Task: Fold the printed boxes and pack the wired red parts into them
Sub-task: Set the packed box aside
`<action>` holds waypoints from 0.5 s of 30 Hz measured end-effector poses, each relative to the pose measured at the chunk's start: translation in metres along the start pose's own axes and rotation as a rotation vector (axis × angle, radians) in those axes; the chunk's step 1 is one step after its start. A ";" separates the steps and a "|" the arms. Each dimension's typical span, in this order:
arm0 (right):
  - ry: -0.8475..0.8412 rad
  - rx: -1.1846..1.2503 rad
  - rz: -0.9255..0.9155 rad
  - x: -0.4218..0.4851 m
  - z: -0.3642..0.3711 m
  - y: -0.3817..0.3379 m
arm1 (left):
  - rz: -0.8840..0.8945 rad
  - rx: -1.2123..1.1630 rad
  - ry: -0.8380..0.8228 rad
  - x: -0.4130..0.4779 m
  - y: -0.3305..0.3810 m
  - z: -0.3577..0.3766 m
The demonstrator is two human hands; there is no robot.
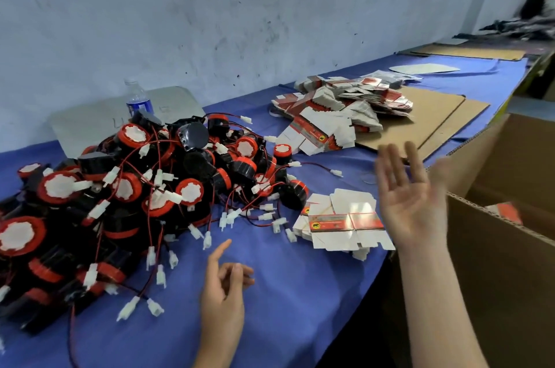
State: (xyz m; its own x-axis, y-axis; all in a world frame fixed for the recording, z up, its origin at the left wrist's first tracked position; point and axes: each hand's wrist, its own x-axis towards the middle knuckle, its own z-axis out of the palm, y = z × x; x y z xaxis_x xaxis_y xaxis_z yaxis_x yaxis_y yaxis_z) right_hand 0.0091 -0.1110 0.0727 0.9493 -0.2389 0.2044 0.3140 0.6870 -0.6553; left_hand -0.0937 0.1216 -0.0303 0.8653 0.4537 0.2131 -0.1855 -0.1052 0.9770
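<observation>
Printed boxes: a small stack of flat blanks (345, 225) lies on the blue table cover (285, 307), just beside the right hand; a larger heap of blanks (339, 103) sits further back, partly on cardboard sheets (426, 115).
Wired red parts: one tangled pile (120, 202) on the left of the cover, with red leads and white connectors trailing toward the small stack.
Left hand (222, 289): low over bare cover, forefinger out, other fingers loosely curled, holding nothing.
Right hand (408, 196): raised between the small stack and the carton, fingers straight and spread, empty, motion-blurred.
Step in hand: probably between units; no box is folded and no part is picked.
Next move: likely take the top blank alone, square it up and close one end, then pull a single part free without dragging its neighbours' wires.
Carton (495, 262): open, beside the table at right; one red-printed item (507, 213) shows inside, too blurred to name; the rest of the interior is hidden.
</observation>
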 end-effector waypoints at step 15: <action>-0.951 -2.002 0.351 0.020 -0.020 0.010 | -0.023 0.094 -0.079 -0.003 -0.004 -0.003</action>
State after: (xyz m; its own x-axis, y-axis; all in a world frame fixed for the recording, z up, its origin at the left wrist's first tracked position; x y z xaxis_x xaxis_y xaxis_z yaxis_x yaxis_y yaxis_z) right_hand 0.0305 -0.1223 0.0557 0.8677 0.4179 -0.2692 0.3495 -0.8980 -0.2673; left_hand -0.0973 0.1232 -0.0350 0.9036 0.3862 0.1855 -0.1236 -0.1795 0.9760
